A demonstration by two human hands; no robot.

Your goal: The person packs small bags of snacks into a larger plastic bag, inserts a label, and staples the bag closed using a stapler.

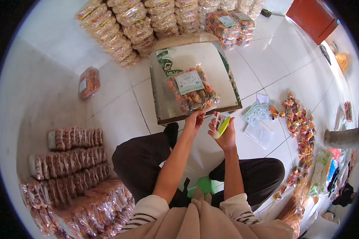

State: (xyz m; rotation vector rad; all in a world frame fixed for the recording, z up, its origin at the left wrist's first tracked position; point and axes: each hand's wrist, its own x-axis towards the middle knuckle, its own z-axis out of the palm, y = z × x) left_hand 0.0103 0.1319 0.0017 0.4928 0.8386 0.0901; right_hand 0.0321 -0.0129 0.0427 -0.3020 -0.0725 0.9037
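A clear plastic bag of orange and brown wrapped snacks (201,98) with a pale green printed label (190,82) lies on a low table (167,107) in front of me. My left hand (196,120) pinches the near edge of this bag at the table's front edge. In my right hand (226,137) is a small lime-green and white stapler (223,128), held just right of my left hand and apart from the bag. The exact grip of the left fingertips is partly hidden.
Stacks of bagged snacks (131,24) line the back wall, with labelled bags (224,28) beside them. Packs of reddish snacks (75,171) fill the left floor. Loose labels (257,113), clear bags (259,134) and a string of snack packets (305,135) lie at right.
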